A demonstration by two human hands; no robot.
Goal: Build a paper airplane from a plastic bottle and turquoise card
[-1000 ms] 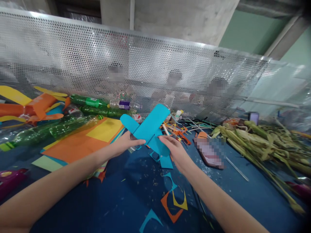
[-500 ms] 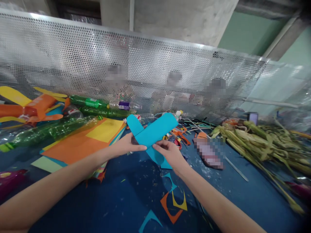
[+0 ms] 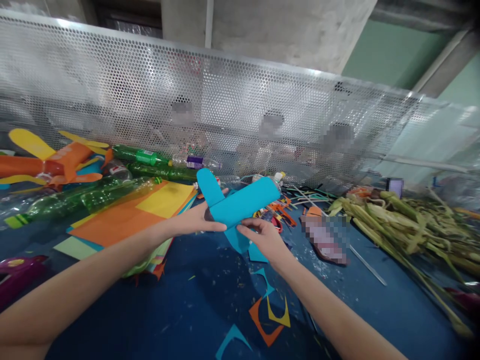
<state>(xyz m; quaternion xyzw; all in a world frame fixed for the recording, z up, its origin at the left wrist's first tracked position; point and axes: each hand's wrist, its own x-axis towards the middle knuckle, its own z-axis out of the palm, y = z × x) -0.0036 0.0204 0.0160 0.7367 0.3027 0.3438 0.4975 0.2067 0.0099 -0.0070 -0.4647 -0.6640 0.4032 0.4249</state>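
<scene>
A plastic bottle wrapped in blue paper [image 3: 245, 200] is held up over the table, tilted with its right end higher. From its left end, one rounded blue paper blade [image 3: 209, 186] sticks up and another blue blade [image 3: 235, 241] hangs below. My left hand [image 3: 198, 218] is closed around that left end, thumb along the near side and fingers mostly hidden behind. With thumb and fingertips pinched together, my right hand [image 3: 264, 236] grips the lower blade close to where it meets the bottle.
Coloured paper sheets [image 3: 112, 220] and green bottles [image 3: 93, 197] lie left, near an orange bottle with paper blades [image 3: 62, 165]. Paper offcuts [image 3: 264, 325] lie in front. Dried stalks [image 3: 405, 225] are at right. A perforated metal screen [image 3: 232, 105] stands behind, people beyond it.
The blue-wrapped bottle has turned slightly in my hands, its upper blade standing more upright and the lower one shifting. The whole view has moved a little; both hands keep their hold.
</scene>
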